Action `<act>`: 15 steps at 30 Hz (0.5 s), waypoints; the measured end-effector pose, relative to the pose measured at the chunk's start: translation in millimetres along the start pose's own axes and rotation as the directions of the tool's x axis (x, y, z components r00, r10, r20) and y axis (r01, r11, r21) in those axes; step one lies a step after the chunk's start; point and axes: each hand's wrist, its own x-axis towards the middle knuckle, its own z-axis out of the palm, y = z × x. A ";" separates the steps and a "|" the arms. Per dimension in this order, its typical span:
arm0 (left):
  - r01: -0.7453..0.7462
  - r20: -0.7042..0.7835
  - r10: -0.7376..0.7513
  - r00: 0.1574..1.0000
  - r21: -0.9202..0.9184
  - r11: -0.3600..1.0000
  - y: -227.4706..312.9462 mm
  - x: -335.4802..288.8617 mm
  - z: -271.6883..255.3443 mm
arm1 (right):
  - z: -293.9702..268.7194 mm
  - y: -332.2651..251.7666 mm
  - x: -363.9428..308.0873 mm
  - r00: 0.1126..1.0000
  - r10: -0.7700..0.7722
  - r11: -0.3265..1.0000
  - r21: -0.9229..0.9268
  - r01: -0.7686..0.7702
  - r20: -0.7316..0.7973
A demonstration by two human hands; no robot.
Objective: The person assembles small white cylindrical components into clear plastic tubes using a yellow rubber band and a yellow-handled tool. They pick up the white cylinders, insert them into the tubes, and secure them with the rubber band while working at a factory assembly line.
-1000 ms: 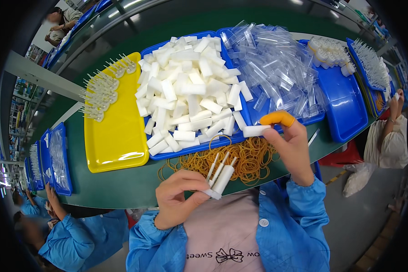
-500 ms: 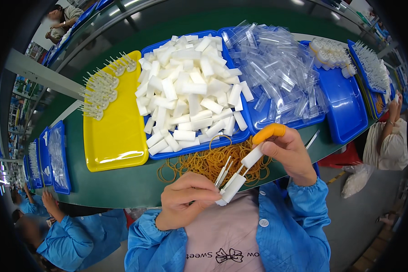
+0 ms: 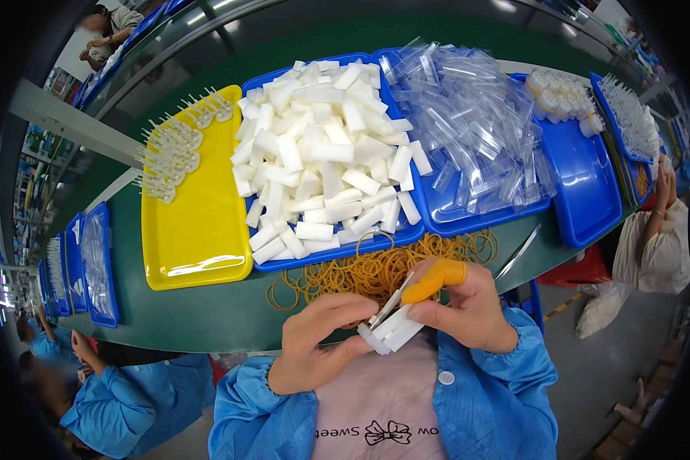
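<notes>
White plastic pronged holder (image 3: 372, 340) is pinched at its base by the left hand (image 3: 314, 343); the right hand (image 3: 468, 310), one finger orange-sheathed, grips white rectangular foam (image 3: 403, 332) against it, near tan rubber bands (image 3: 345, 277).

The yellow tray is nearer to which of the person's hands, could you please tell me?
Left. In the picture, the left hand is below and right of the yellow tray; the right hand is farther right.
</notes>
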 end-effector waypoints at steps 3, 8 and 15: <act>0.194 0.124 -0.168 0.978 -0.240 0.951 -14.0 -7.8 -2.4 | -6.8 -1.2 9.5 0.999 -0.038 0.989 -0.144 0.033 -0.033; 0.177 0.010 -0.198 0.980 -0.488 0.855 -22.0 -8.3 1.5 | -23.5 16.8 49.3 0.940 -0.334 0.547 -0.827 0.130 -0.073; 0.116 -0.073 -0.167 0.983 -0.457 0.882 -25.9 -9.1 -3.8 | -22.5 27.6 65.1 0.964 -0.263 0.230 -0.973 0.035 -0.027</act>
